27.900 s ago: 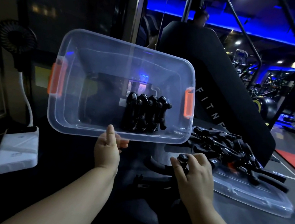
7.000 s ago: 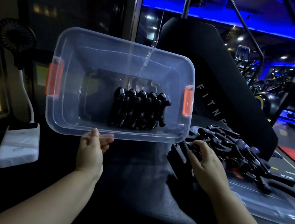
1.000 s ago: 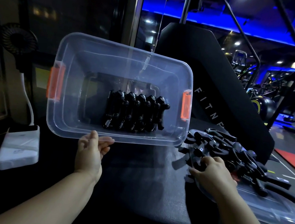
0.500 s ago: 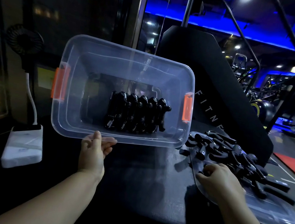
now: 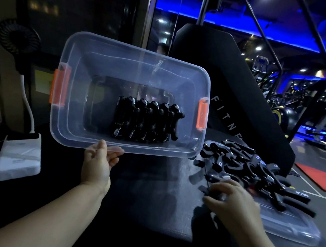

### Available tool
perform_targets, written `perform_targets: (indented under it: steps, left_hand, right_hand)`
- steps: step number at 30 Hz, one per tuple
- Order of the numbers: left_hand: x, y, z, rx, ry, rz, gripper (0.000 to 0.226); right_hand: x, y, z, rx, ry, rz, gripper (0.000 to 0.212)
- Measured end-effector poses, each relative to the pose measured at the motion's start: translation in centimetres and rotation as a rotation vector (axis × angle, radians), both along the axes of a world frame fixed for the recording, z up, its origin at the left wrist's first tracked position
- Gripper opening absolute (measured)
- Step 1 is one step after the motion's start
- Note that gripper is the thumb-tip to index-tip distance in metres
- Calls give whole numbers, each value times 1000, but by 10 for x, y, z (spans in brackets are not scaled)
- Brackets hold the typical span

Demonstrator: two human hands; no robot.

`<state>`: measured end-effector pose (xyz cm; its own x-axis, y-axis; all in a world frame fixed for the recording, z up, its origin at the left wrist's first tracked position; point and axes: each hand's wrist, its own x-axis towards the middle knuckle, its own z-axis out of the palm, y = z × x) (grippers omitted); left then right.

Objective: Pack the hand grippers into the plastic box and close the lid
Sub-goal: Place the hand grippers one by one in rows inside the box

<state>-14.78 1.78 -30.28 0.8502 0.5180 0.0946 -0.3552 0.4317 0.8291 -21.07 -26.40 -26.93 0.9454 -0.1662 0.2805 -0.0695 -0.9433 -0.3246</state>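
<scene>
Small black fan (image 5: 17,36) at 10 o'clock, on white curved neck (image 5: 28,104) rising from white box-shaped base (image 5: 19,159) at 9 o'clock. Base sits on black work surface (image 5: 149,193). Black slanted panel (image 5: 235,74) at 1 o'clock, white letters "FITN" visible. Black ball with yellow ring (image 5: 284,115), gym machines (image 5: 325,102) at 2 o'clock. Red mat (image 5: 323,180) at 3 o'clock. Blue light strip (image 5: 271,34) overhead.

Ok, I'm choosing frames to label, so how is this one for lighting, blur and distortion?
Head view: dim, with blue gym lights behind; the right hand is motion-blurred over the loose hand grippers, while the left hand and the plastic box it holds look sharp; pale glare streaks the box's far wall; the wide lens bends lines near the edges.
</scene>
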Motion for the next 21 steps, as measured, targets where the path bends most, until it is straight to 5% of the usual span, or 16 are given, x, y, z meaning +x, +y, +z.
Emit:
perform_targets:
  steps: [4, 10, 13, 19, 21]
  left_hand:
    - [-1, -1, 1, -2, 3, -7, 18]
    - [-2, -1, 3, -14, -5, -3, 15]
    - [-3, -1, 3, -18, -1, -6, 15]
    - [-3, -1, 3, -15, -2, -10, 15]
    - [-3, -1, 3, -12, -2, -9, 15]
  right_hand:
    - [8, 12, -14, -119, 13, 147, 29]
    - [18, 7, -9, -124, 52, 274, 9]
    - [23, 4, -5, -121, 58, 320, 19]
    - [31, 5, 3, -76, 43, 276, 26]
    - [33, 9, 5, -62, 48, 200, 43]
